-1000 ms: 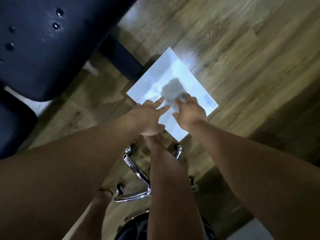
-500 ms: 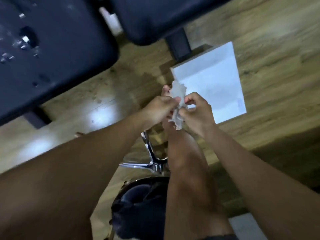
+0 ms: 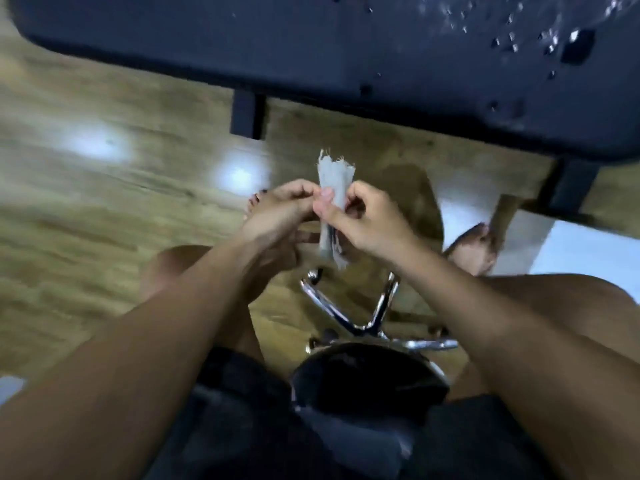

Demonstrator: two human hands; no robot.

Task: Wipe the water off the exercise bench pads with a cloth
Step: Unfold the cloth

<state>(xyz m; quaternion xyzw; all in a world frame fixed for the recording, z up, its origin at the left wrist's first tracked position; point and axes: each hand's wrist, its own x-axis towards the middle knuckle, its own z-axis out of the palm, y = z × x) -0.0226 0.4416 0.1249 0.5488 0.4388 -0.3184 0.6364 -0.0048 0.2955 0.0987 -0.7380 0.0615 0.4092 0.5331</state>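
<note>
bench pad (image 3: 311, 46) ahead, open floor (image 3: 104, 209) left

Item 1: plank floor (image 3: 104, 209), wood grain, two pale light glares at left. I log on it:
- black bench post (image 3: 247, 116), left of centre
- second post (image 3: 571, 188), at right
- chrome stool base (image 3: 363, 320), spokes splayed, bottom centre
- bare left foot (image 3: 254, 204), toes only in view
- bare right foot (image 3: 474, 247)
- white sheet (image 3: 588, 254), flat, right edge, near second post

Item 2: dark bench pad (image 3: 311, 46), spans top of view. I log on it:
- water drops (image 3: 512, 39), scattered, upper right only
</note>
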